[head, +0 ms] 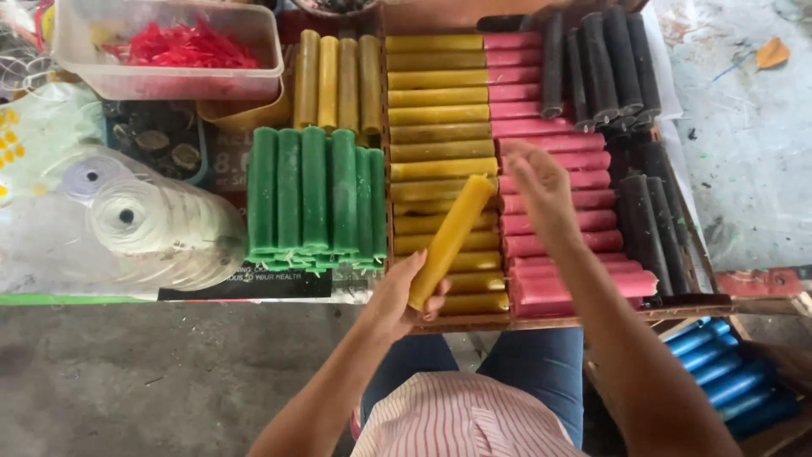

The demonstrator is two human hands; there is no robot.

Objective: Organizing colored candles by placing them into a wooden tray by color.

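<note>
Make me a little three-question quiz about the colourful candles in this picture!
1. True or false: the left hand holds a yellow candle.
2. Which colour are the candles stacked upright-looking in a bundle left of the wooden tray? A) green B) blue C) black
3. Fill in: the right hand hovers over the row of ____ candles.

Key
1. True: the fingers wrap its lower end.
2. A: the green candles sit left of the tray.
3. Pink: the pink candles lie beneath that hand, which holds nothing visible.
</note>
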